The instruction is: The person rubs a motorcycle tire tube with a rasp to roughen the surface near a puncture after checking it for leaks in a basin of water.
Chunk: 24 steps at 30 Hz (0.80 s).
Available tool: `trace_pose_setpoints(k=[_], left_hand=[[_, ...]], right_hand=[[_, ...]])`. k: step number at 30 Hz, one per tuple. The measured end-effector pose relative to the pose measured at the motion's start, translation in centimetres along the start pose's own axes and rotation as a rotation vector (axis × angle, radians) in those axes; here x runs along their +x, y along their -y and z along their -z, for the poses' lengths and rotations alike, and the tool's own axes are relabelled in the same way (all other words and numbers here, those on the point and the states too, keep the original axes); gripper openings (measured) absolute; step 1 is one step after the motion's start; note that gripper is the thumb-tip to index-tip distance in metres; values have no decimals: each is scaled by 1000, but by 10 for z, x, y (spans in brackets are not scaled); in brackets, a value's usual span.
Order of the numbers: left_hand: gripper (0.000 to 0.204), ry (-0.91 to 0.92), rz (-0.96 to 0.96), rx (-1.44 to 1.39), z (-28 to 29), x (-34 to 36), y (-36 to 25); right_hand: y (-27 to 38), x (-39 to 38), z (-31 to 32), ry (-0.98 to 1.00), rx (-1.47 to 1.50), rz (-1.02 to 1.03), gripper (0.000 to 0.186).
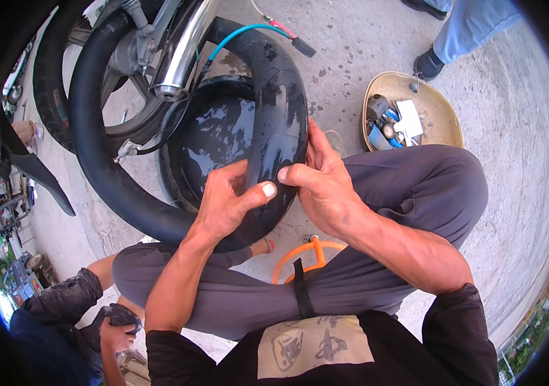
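Observation:
A fat, inflated black inner tube [281, 83] loops in front of me, its right side wet and shiny. My left hand [226, 199] grips it from the inner side, thumb lying on top. From the outer side my right hand [322, 186] holds the same stretch, its thumb pressed on the rubber close to the left thumb. The fingers underneath are mostly hidden. Below this part of the tube stands a black round tub [219, 128] of water. A metal air chuck [128, 151] on a black hose sits at the tube's left inner edge, apparently on the valve.
A motorcycle's chrome muffler [181, 58] and rear wheel [117, 116] stand beyond the tube. A teal hose [239, 30] crosses it. To the right, a tan basin [445, 116] holds small items. Another person's shoe [429, 64] is beyond; another person's hand [117, 334] shows lower left.

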<state>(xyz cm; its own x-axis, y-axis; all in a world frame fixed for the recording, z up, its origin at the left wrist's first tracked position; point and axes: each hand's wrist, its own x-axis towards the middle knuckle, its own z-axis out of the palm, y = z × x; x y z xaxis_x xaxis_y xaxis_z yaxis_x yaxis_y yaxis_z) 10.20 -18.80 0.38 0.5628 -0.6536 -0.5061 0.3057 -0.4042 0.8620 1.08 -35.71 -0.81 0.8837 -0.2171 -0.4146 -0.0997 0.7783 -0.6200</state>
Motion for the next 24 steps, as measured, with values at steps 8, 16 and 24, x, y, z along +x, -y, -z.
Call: trace_pose_setpoints(k=[8,16,24], left_hand=[[47,12,-34,-56,-1,0,2],[48,16,-31,-107,2,-2,1],[52,8,-27,-139,6,-4,4]], right_hand=[[5,-1,-2,13,0,-13,99],[8,-3,-1,78,18,-24,98],[10,-3,-1,114,47,-35,107]])
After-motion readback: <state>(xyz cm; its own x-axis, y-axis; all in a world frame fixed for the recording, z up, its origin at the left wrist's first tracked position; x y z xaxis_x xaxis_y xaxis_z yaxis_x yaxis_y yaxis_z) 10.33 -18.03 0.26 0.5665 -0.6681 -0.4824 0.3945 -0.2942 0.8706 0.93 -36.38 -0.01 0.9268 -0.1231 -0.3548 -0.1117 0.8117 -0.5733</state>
